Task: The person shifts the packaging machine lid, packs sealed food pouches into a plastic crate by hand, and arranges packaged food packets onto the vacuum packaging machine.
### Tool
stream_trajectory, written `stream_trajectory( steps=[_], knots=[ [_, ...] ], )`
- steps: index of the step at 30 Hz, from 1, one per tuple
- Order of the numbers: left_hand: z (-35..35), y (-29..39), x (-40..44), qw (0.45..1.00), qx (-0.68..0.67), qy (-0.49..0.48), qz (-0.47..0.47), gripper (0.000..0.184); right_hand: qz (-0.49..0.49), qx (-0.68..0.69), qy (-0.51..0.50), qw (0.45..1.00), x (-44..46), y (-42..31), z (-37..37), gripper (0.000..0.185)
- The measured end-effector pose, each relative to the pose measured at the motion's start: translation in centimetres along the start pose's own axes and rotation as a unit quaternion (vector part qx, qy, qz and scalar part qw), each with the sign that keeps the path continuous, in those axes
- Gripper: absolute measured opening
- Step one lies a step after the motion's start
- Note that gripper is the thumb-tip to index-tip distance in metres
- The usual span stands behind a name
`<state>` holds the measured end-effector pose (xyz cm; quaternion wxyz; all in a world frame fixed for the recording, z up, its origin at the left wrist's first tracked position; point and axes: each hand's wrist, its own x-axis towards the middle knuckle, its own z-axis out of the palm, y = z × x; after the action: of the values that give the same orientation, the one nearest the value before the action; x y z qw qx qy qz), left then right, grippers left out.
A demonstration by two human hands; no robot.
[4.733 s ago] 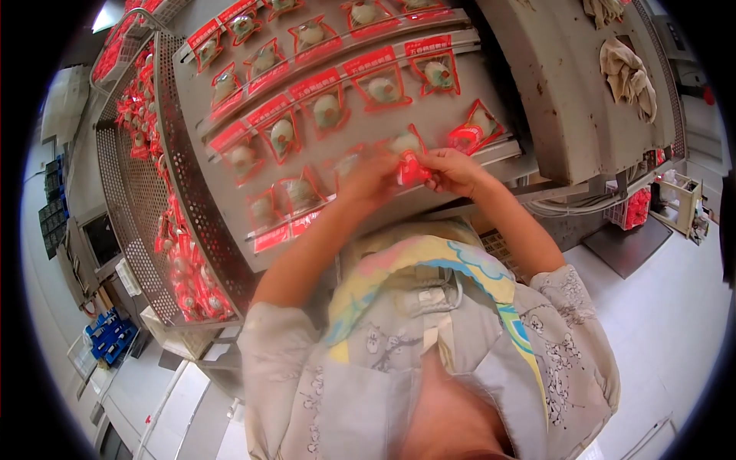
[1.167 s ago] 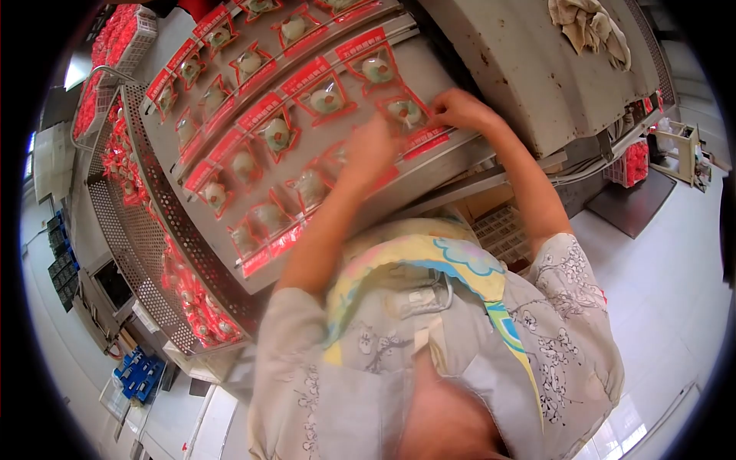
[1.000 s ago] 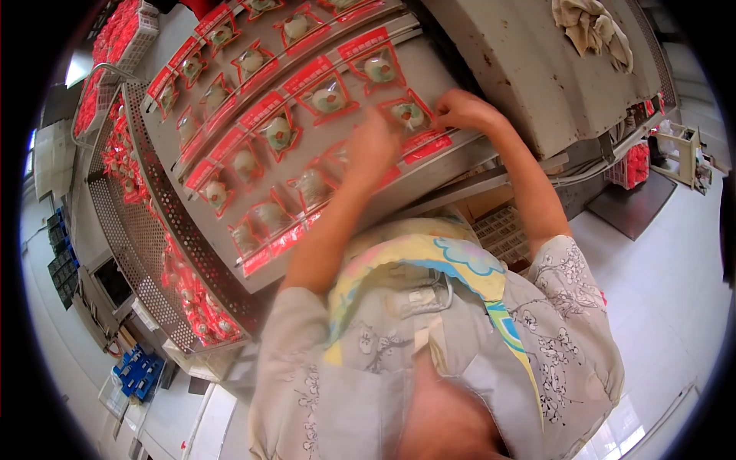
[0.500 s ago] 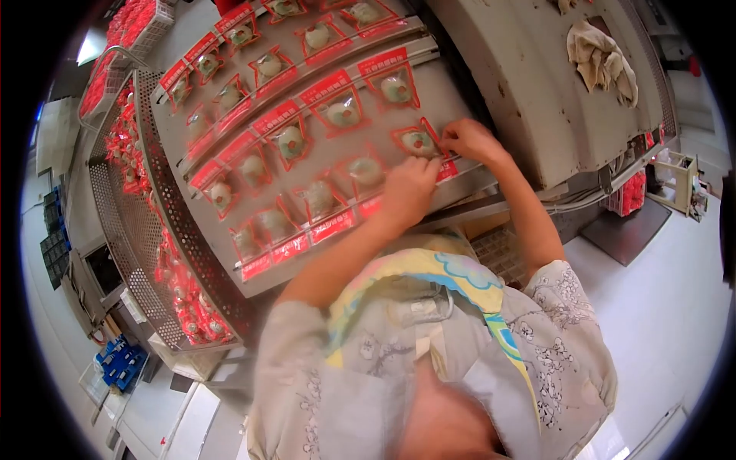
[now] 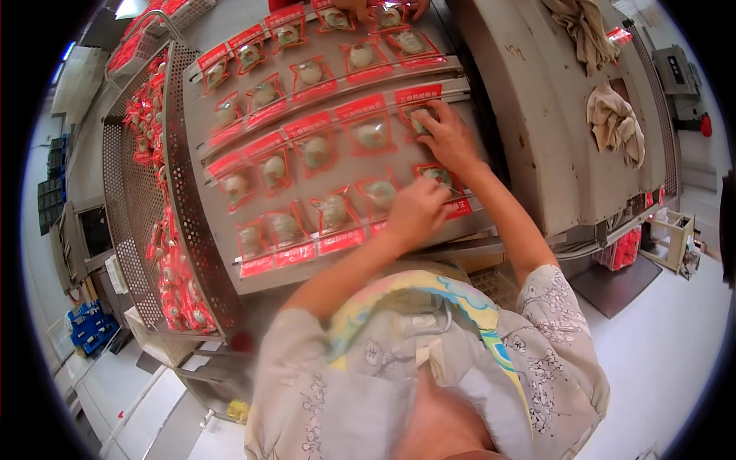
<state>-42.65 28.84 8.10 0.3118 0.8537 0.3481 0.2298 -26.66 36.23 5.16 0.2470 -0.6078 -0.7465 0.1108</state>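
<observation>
My right hand (image 5: 452,139) has its thumb and fingers around an egg packet (image 5: 419,120), clear plastic with a red printed band, at the right end of the second row. My left hand (image 5: 418,212) is curled, its fingertips at the lower left edge of another egg packet (image 5: 437,176) just below. Whether those fingertips pinch anything is hidden. Several similar packets, such as an egg packet (image 5: 370,134), lie in rows on the metal plate (image 5: 307,182). Their red bands rest along metal bars (image 5: 452,86).
A perforated metal bin (image 5: 201,230) with many red packets stands left. To the right is a large metal cover (image 5: 529,146) with a crumpled cloth (image 5: 616,123). Another person's hands (image 5: 418,8) reach in at the far edge. Baskets of red packets (image 5: 169,15) stand behind.
My right hand has moved away from the lower right packet, up to the packet above it. My left hand stays near the lower packet. Another person's hands have appeared at the far edge.
</observation>
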Motion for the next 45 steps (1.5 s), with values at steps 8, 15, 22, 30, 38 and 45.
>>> stream_trajectory(
  steps=[8, 15, 22, 30, 38, 45],
  knots=[
    [-4.3, -6.0, 2.8, 0.979, 0.103, 0.164, -0.071, 0.04, 0.0, 0.066, 0.068, 0.995, 1.8, -0.1, -2.2, 0.043],
    [-4.7, -8.0, 3.3, 0.968, 0.177, 0.171, -0.056, 0.039, 0.06, -0.015, 0.138, 0.988, 6.5, 2.3, -0.4, 0.04],
    [-3.6, -9.0, 3.1, 0.959, 0.214, 0.172, -0.066, 0.032, -0.107, 0.0, 0.111, 0.988, 8.3, -2.6, 3.1, 0.022],
    [-4.4, -7.8, 1.9, 0.965, 0.167, 0.191, -0.063, 0.035, -0.078, 0.032, 0.111, 0.99, 9.0, -3.6, 4.7, 0.022],
    [-6.1, -7.5, -0.6, 0.938, 0.173, 0.269, -0.134, 0.047, -0.177, 0.065, 0.072, 0.979, 11.8, -9.7, 7.5, 0.025],
    [-12.7, -9.7, -6.1, 0.881, 0.292, 0.292, -0.232, 0.04, -0.173, 0.084, 0.06, 0.98, 12.3, -11.6, 8.2, 0.022]
  ],
)
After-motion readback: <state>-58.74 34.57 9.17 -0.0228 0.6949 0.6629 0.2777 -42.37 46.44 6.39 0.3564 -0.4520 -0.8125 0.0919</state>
